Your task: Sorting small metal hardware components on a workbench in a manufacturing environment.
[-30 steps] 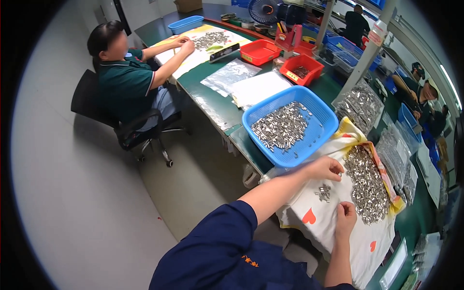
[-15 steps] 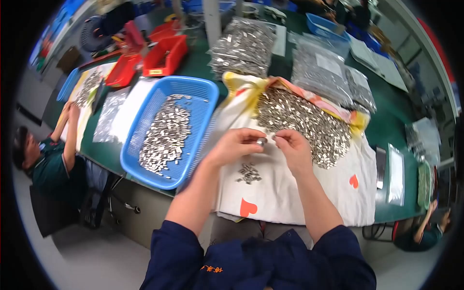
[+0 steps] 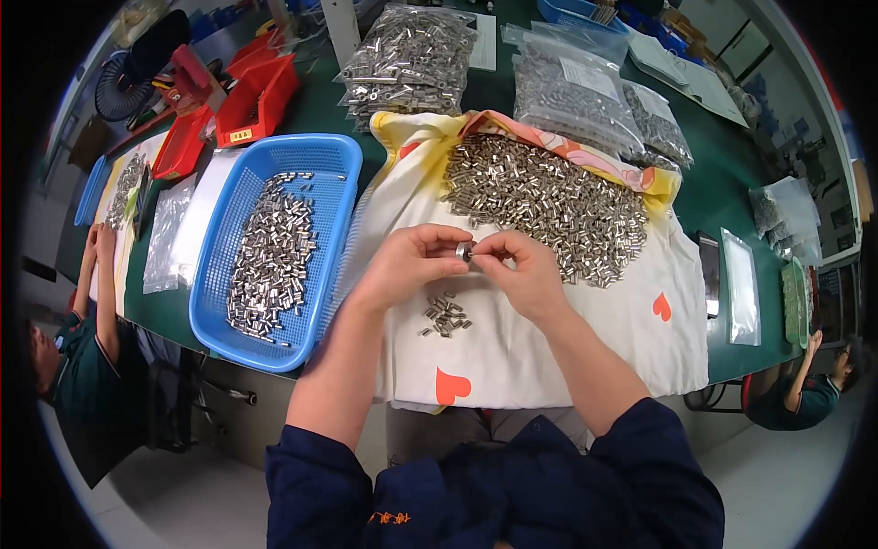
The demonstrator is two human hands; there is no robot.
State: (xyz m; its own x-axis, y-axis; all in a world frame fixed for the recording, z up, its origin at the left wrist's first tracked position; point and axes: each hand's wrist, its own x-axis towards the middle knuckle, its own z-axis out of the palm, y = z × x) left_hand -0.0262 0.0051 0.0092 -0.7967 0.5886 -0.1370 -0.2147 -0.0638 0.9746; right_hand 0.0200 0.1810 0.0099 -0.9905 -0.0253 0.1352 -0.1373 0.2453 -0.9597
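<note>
Between thumb and fingers, my left hand [image 3: 408, 262] grips a short, shiny metal ring-like piece [image 3: 464, 250]. My right hand [image 3: 521, 269] is closed in a pinch against that piece's right side; whatever its fingertips hold is too small and covered to make out. Both hands are above a white cloth [image 3: 569, 340] with red hearts and a yellow-pink edge. Behind them on the cloth spreads a large heap of small metal sleeves [image 3: 549, 206]. A small group of the same sleeves [image 3: 446, 316] lies just below my hands.
To the left stands a blue perforated basket [image 3: 208, 265] with more metal sleeves. Bags of metal parts [image 3: 412, 59] and further filled bags [image 3: 572, 96] lie at the back. Red bins [image 3: 261, 101] stand back left. People sit working at the far left [image 3: 91, 357] and right [image 3: 814, 389].
My hands have come together; the right fingertips, apart from the metal piece before, now meet it. The whole view has shifted a little, so the table things appear farther left.
</note>
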